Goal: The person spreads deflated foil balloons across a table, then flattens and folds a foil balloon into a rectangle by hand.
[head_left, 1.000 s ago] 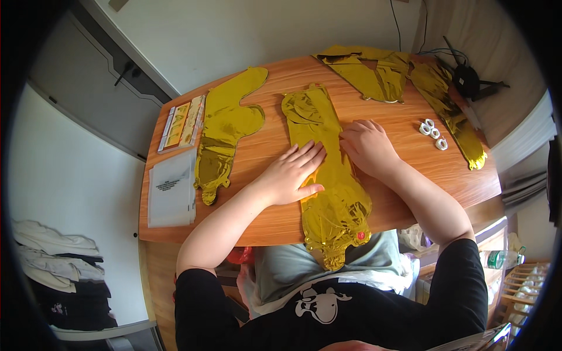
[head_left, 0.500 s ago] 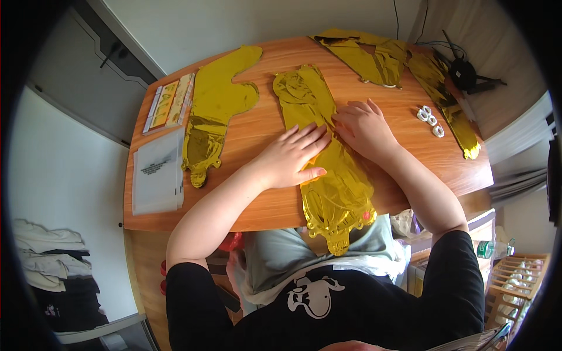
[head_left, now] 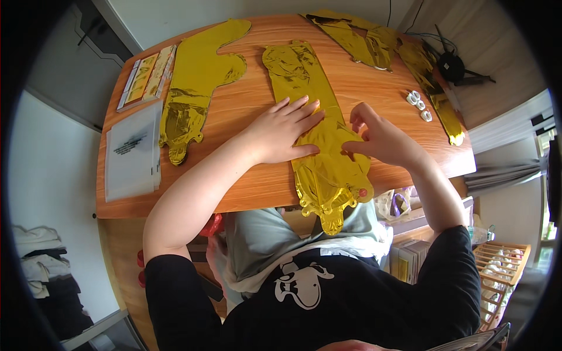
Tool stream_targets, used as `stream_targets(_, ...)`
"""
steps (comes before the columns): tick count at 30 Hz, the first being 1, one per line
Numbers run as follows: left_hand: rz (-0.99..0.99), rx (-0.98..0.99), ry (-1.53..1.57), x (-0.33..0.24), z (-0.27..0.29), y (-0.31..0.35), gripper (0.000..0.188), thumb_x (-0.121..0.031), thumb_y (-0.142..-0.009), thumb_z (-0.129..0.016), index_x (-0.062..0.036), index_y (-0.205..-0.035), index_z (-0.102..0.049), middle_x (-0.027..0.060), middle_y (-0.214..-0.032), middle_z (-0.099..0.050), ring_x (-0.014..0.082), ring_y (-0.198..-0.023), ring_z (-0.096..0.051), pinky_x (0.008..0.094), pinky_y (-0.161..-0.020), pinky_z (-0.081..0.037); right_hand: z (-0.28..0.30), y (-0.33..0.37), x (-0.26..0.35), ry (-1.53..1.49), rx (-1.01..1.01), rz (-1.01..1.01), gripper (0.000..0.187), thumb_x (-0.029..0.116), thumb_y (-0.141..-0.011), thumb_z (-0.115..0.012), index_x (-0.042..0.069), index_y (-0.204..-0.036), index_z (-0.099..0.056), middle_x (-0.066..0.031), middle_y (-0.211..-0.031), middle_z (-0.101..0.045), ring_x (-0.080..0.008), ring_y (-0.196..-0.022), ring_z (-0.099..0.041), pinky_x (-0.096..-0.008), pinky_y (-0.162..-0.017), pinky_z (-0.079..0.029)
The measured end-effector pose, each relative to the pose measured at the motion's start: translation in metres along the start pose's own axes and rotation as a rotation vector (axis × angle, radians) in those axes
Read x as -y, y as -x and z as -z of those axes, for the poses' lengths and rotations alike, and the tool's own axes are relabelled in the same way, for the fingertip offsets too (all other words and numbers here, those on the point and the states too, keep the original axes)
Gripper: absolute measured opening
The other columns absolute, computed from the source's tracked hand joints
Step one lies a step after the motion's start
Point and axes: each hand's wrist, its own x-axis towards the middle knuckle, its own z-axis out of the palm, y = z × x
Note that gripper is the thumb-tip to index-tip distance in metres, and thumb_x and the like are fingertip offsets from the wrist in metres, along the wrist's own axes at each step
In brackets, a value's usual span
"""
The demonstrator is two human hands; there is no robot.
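Note:
A flat gold foil balloon (head_left: 325, 167) lies lengthwise on the table before me, its tabbed lower end hanging over the front edge. My left hand (head_left: 284, 131) rests on its middle with the palm down and fingers spread. At the balloon's right edge, my right hand (head_left: 389, 140) has bent fingers, with a gap between thumb and forefinger. Its thumb tip is at the foil; whether it presses there I cannot tell. To the left lies another flat gold balloon (head_left: 193, 67) with a curved outline.
More gold foil (head_left: 351, 38) is spread at the far right. Small white rolls (head_left: 417, 102) sit near it, and a black router (head_left: 451, 67) stands behind. At left are translucent plastic bags (head_left: 132, 158) and a colourful flat box (head_left: 146, 79). The wooden table (head_left: 246, 175) ends close to my lap.
My right hand has moved off the balloon's middle toward its lower right edge, its fingers now lifted and bent. My left hand stays spread on the foil. The view has shifted slightly.

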Motion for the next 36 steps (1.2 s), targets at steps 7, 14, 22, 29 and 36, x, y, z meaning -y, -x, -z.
stream_targets(7,-0.019,0.013,-0.002,0.002,-0.003,0.000,0.087,-0.066,-0.099,-0.051,-0.0181,-0.166,-0.022,0.0123,-0.171,-0.025,0.0311,-0.159,-0.019,0.0491,-0.130,-0.015,0.020,0.018,-0.030,0.051,0.220,0.284,0.034,-0.003,-0.086,-0.070,0.005,-0.118,-0.068,-0.0088,-0.096,-0.066,-0.0216,-0.087,-0.066,-0.0332,-0.081,-0.053)
stream_targets(14,-0.017,-0.003,0.016,0.001,-0.002,0.000,0.086,-0.065,-0.099,-0.053,-0.0180,-0.165,-0.025,0.0120,-0.171,-0.025,0.0309,-0.159,-0.018,0.0493,-0.130,-0.016,0.022,0.021,-0.016,0.327,0.122,0.543,0.026,-0.003,-0.081,-0.074,0.007,-0.105,-0.074,-0.0122,-0.101,-0.068,-0.0334,-0.093,-0.068,-0.0417,-0.083,-0.055)
stream_targets(22,-0.004,0.016,0.061,-0.001,0.005,0.000,0.083,-0.055,-0.098,-0.060,-0.0158,-0.164,-0.028,0.0120,-0.170,-0.027,0.0313,-0.159,-0.021,0.0498,-0.129,-0.018,-0.025,0.007,0.007,0.245,-0.108,0.750,0.024,0.001,-0.086,-0.074,0.006,-0.110,-0.073,-0.0127,-0.108,-0.069,-0.0335,-0.095,-0.069,-0.0423,-0.081,-0.056)
stream_targets(29,-0.045,-0.032,-0.038,0.006,-0.008,-0.001,0.084,-0.061,-0.098,-0.057,-0.0129,-0.163,-0.030,0.0120,-0.170,-0.028,0.0309,-0.159,-0.022,0.0497,-0.129,-0.020,-0.050,0.019,-0.006,0.099,-0.082,0.618,0.029,-0.002,-0.092,-0.068,0.002,-0.120,-0.063,-0.0145,-0.123,-0.066,-0.0352,-0.105,-0.069,-0.0391,-0.087,-0.059)
stream_targets(36,-0.057,-0.040,-0.032,0.007,-0.010,-0.001,0.086,-0.067,-0.099,-0.048,-0.0131,-0.164,-0.029,0.0127,-0.170,-0.028,0.0313,-0.159,-0.022,0.0503,-0.129,-0.019,-0.050,0.021,-0.006,0.247,-0.217,0.617,0.026,0.009,-0.086,-0.079,0.002,-0.108,-0.068,-0.0140,-0.117,-0.068,-0.0340,-0.108,-0.068,-0.0408,-0.090,-0.057)
